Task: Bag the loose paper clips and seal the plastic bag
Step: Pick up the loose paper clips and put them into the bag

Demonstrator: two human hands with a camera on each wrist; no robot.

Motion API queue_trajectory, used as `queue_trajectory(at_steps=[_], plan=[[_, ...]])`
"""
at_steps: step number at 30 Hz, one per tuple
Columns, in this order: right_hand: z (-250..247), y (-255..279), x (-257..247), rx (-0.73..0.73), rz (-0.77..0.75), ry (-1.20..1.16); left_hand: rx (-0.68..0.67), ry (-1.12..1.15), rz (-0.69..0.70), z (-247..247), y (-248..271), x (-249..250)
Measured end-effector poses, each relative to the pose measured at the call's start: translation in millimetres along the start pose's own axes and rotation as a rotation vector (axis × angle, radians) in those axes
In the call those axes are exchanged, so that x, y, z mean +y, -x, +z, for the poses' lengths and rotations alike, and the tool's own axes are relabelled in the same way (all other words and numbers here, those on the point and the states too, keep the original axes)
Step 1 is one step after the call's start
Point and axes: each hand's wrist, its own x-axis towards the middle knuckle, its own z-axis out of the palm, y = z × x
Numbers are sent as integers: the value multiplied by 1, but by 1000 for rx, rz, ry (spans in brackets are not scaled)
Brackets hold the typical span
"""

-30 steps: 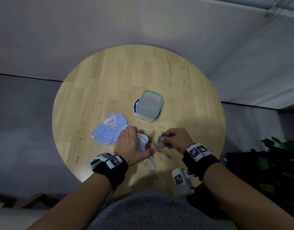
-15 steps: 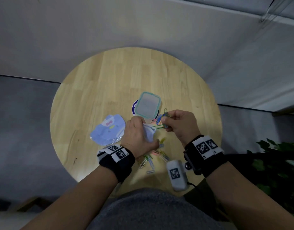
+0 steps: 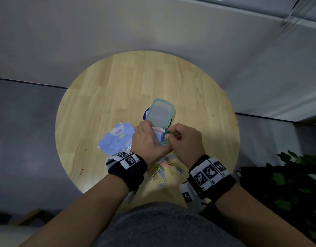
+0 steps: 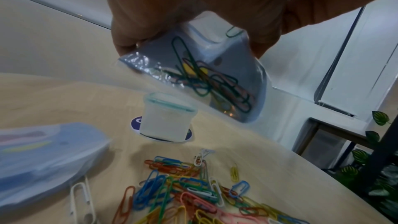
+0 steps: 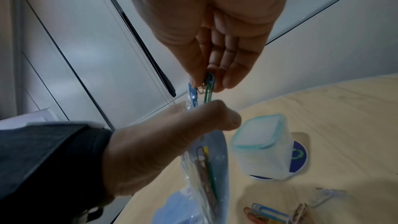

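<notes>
My left hand (image 3: 146, 139) grips a small clear plastic bag (image 4: 206, 67) by its top, held up above the table; several coloured clips lie inside it (image 5: 206, 168). My right hand (image 3: 185, 141) pinches a few paper clips (image 5: 207, 88), green and blue ones, right at the bag's mouth (image 3: 163, 134). A pile of loose coloured paper clips (image 4: 189, 193) lies on the round wooden table (image 3: 153, 82) below both hands, near the front edge (image 3: 164, 171).
A lidded translucent box with a teal rim (image 3: 160, 114) stands on a blue round sticker just behind my hands. A stack of blue printed bags (image 3: 116, 139) lies to the left. Green plant leaves (image 3: 296, 175) are off the table's right side.
My right hand picked clips from the pile, lifted them and brought them to the bag's mouth. My left hand raised the bag off the table toward the box.
</notes>
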Motion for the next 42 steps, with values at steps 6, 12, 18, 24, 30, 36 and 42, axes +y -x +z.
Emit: queue_trajectory(at_steps=[6, 12, 18, 24, 30, 36, 42], plan=[[0, -2, 2, -34, 45, -24, 31, 51, 56, 1, 4, 8], [-2, -10, -3, -124, 54, 97, 41, 78, 129, 3, 3, 7], [-14, -8, -11, -237, -35, 80, 74, 104, 131, 1, 1, 0], [-7, -3, -3, -369, -128, 195, 45, 109, 140, -1, 4, 2], [7, -3, 6, -267, -39, -26, -21, -96, -2, 0, 11, -9], [5, -2, 3, -549, 28, -59, -82, -22, 44, -1, 14, -16], [-6, -22, 34, -121, 111, -237, -27, -126, 114, -9, 15, -33]])
